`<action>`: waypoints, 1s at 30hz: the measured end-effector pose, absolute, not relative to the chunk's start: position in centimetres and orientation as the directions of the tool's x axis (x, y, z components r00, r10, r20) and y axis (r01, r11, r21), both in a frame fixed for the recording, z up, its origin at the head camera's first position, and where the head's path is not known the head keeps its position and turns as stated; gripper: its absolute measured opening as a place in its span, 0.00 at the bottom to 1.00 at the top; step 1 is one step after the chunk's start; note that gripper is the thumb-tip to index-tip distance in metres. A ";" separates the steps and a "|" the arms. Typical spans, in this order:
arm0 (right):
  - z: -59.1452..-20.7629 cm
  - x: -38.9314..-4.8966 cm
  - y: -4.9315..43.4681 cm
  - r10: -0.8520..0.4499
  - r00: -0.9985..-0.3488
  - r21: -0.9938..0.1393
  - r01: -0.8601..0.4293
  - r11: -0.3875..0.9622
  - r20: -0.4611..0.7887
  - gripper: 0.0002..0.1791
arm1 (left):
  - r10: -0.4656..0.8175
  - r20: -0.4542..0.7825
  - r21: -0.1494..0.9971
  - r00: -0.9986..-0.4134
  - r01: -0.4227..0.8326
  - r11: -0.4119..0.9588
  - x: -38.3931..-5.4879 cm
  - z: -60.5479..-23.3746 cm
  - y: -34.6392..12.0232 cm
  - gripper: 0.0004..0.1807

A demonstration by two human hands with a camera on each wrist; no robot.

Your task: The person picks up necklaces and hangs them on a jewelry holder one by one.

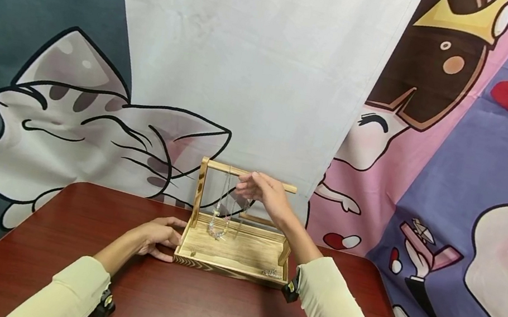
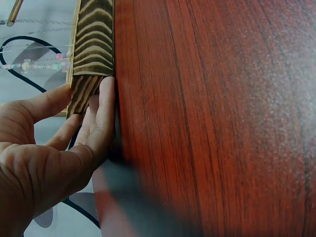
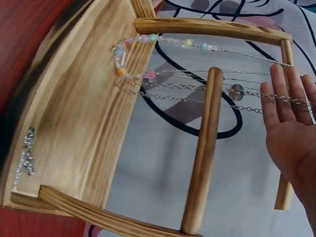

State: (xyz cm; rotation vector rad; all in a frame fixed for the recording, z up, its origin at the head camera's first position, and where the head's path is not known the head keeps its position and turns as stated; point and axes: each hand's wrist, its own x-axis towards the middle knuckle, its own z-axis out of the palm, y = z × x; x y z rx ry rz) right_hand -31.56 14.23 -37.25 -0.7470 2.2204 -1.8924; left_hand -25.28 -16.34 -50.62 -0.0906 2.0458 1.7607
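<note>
Stand [image 1: 229, 271] sat on the tabletop [image 1: 176, 309], the left hand at its left end, the right at its upper bar [image 1: 219, 166]. Right hand [image 1: 268, 195] covered part of that bar; its thumb could not be made out in the right wrist view. Disc chain [image 3: 237, 92] ran past the right edge there, so its upper end was not seen. Bead necklace [image 1: 218, 229] hung from the upper bar into the tray; left wrist view cut it off. Silver pile [image 3: 29, 165] lay in the tray's front right corner, pieces too tangled to separate. Small item [image 1: 193, 253] at front left: too small to identify.

Left grip (left hand [image 1: 155, 237]): narrow, thumb and fingers about the tray's end corner. Right grip: wide, fingers straight, disc chain across them; firm hold not confirmed.
</note>
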 end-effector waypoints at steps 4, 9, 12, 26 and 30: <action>-37.8 -31.5 14.3 -0.437 -0.876 -0.950 -0.285 0.130 0.203 0.27 | 0.230 -0.366 0.926 -0.902 -0.328 0.185 -25.2 -50.6 -16.3 0.40; -38.4 -31.4 14.6 -0.429 -0.883 -0.945 -0.283 0.162 0.190 0.25 | 0.219 -0.369 0.925 -0.903 -0.335 0.179 -25.2 -50.6 -16.4 0.40; -38.9 -31.4 14.8 -0.426 -0.886 -0.937 -0.289 0.195 0.184 0.24 | 0.221 -0.366 0.926 -0.904 -0.330 0.183 -25.2 -50.6 -16.3 0.40; -40.1 -31.3 15.3 -0.427 -0.896 -0.889 -0.291 0.353 0.123 0.21 | 0.214 -0.370 0.925 -0.904 -0.337 0.176 -25.2 -50.5 -16.4 0.40; -40.4 -31.0 15.6 -0.410 -0.905 -0.867 -0.293 0.404 0.115 0.24 | 0.216 -0.367 0.926 -0.905 -0.334 0.175 -25.2 -50.4 -16.4 0.40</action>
